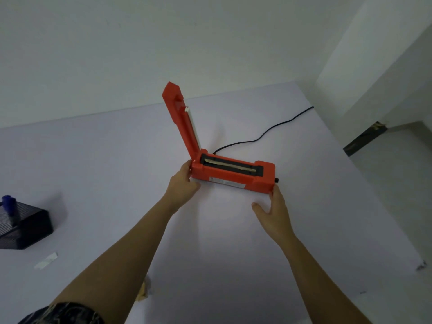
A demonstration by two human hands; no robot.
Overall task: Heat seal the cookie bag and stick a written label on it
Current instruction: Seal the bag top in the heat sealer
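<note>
Left hand [184, 181] grips the sealer [231, 174] hinge end, fingertips hidden behind it. Right hand [273, 211] fingertips go behind the knob end; grip unclear. Sticker [228, 183] on the sealer's side too small to read. Mesh holder [25, 225] cut off by the left picture edge. Tan thing [145, 291] near the surface's near edge mostly hidden under the left forearm. White strip [46, 260] blurred. Cord [264, 134] goes off the far edge.

White matte table [93, 160] spreads under and round the left hand [184, 183] and right hand [275, 209]. Beyond them, plain white wall [210, 43] meets the table's far edge. Right of the right hand: table edge, then a projecting white wall corner [374, 66], with a dark strip [362, 140] low at its foot. Light dim and even; shadows soft.
</note>
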